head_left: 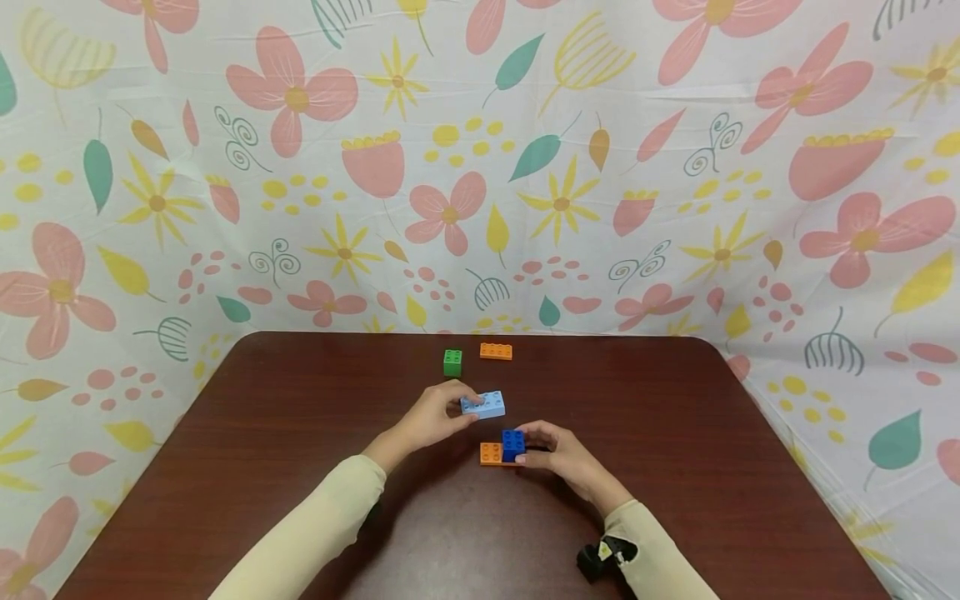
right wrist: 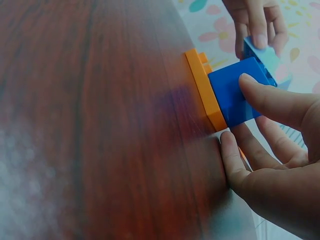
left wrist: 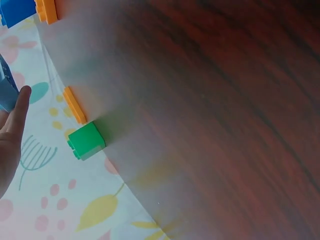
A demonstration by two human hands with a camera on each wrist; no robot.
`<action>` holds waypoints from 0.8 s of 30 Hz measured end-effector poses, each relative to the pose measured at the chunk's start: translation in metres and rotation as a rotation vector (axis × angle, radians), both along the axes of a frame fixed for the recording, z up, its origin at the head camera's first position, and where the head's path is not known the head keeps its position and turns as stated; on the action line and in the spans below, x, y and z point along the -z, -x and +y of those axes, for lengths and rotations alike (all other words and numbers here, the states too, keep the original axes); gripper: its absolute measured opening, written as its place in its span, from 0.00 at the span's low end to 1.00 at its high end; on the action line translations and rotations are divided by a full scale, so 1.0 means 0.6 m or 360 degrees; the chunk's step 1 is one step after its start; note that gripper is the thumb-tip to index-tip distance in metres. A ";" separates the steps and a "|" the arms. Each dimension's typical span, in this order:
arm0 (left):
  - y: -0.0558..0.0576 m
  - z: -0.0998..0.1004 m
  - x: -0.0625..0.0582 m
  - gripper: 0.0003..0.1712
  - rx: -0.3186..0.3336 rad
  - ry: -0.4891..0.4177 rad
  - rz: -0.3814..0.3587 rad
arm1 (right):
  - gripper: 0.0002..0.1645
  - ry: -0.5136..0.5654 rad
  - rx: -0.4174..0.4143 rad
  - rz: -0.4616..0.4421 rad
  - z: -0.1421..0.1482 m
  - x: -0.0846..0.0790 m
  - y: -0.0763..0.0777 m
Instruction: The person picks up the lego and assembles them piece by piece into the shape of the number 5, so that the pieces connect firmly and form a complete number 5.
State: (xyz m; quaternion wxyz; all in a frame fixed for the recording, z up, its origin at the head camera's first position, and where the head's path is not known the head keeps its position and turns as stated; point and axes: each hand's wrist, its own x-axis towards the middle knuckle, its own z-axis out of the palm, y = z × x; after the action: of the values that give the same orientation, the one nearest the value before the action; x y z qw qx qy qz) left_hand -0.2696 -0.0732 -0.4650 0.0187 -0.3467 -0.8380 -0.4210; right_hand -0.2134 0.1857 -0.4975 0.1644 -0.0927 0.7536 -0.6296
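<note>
A light blue toy brick (head_left: 491,405) is pinched in my left hand (head_left: 438,414), held over the middle of the table. My right hand (head_left: 566,457) grips a dark blue brick (head_left: 513,444) between thumb and fingers. That brick sits on the right half of a flat orange brick (head_left: 491,453), whose left studs are bare. In the right wrist view, the dark blue brick (right wrist: 237,92) stands on the orange brick (right wrist: 205,92), with my thumb on its side. Behind it in that view, my left hand (right wrist: 257,25) holds the light blue brick (right wrist: 262,55).
A green brick (head_left: 452,362) stands towards the back of the dark wooden table (head_left: 300,433). Beside it to the right lies another flat orange brick (head_left: 496,352). A floral cloth (head_left: 450,167) hangs behind the table's far edge.
</note>
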 end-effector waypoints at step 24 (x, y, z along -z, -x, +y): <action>-0.042 0.010 -0.007 0.14 0.0233 0.0121 0.0089 | 0.28 -0.0008 -0.0008 -0.0009 0.002 0.003 0.001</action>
State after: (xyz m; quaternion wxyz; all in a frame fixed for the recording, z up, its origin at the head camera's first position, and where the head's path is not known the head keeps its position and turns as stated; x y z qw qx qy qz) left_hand -0.2442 -0.0674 -0.4610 -0.0019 -0.4191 -0.8250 -0.3791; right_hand -0.2141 0.1870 -0.4992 0.1684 -0.0925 0.7545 -0.6276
